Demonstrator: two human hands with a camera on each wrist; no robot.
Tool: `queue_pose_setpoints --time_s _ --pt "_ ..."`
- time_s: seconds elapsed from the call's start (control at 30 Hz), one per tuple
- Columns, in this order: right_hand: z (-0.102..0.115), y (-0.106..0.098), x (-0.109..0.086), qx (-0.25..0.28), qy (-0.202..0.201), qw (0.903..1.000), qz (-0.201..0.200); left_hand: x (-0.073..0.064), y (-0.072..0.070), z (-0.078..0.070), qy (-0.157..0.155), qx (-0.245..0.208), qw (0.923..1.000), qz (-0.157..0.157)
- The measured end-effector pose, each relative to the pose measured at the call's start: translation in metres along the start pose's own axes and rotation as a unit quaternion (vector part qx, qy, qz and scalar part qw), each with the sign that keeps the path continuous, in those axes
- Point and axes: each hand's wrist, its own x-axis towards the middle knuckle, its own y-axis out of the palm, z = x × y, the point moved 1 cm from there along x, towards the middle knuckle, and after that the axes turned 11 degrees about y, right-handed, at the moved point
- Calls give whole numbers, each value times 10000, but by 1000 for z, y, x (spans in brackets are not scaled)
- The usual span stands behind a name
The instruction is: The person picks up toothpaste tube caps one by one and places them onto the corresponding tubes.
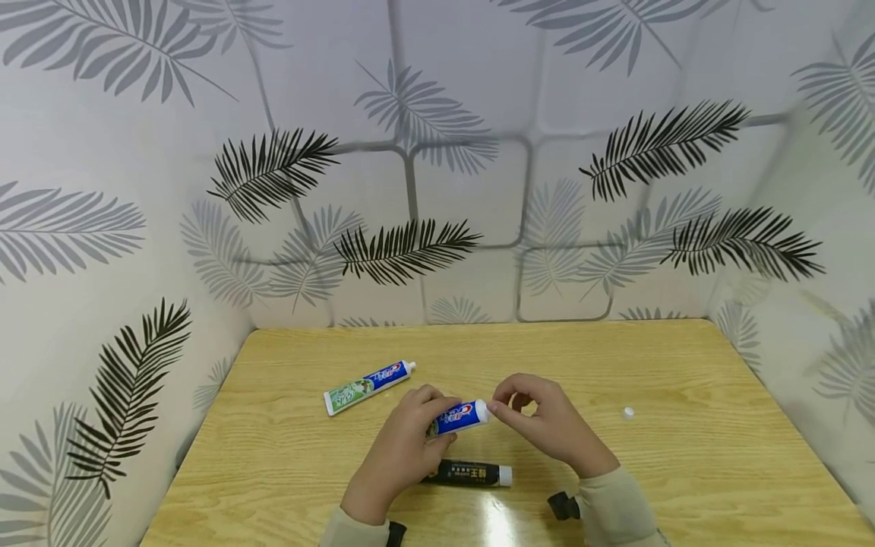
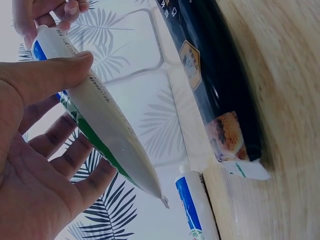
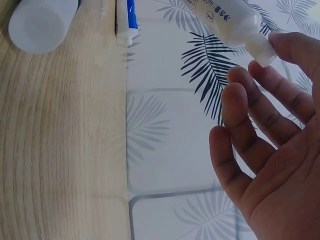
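My left hand [image 1: 409, 441] grips a blue, white and green toothpaste tube [image 1: 459, 417], thumb across its side. In the left wrist view the tube [image 2: 107, 115] slants down to its flat crimped end. At the tube's other end, my right hand [image 1: 543, 419] pinches the small white cap [image 3: 261, 49] between thumb and index finger. The remaining fingers are loosely bent below it. A black toothpaste tube [image 1: 472, 472] with a white cap lies on the table under the held tube, its left part behind my left hand.
Behind my left hand lies a second blue and green toothpaste tube [image 1: 368, 388], its narrow white nozzle pointing right. A loose white cap [image 1: 628, 412] sits on the wooden table [image 1: 704, 471] to the right. A leaf-patterned wall [image 1: 465, 228] rises behind the table's far edge.
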Motion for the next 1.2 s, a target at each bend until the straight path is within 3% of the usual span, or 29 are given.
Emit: queue_pose_setpoints --time_s 0.37,0.83,1.2 --pt "2 1 0 198 -149 9997 66 0 -1 0 5 -63 10000 -17" --pt "0 -3 -4 144 -631 9976 226 -1 -1 0 -21 -22 10000 -77" --pt "2 -5 -4 147 -340 9987 360 -2 0 0 19 34 10000 -69"
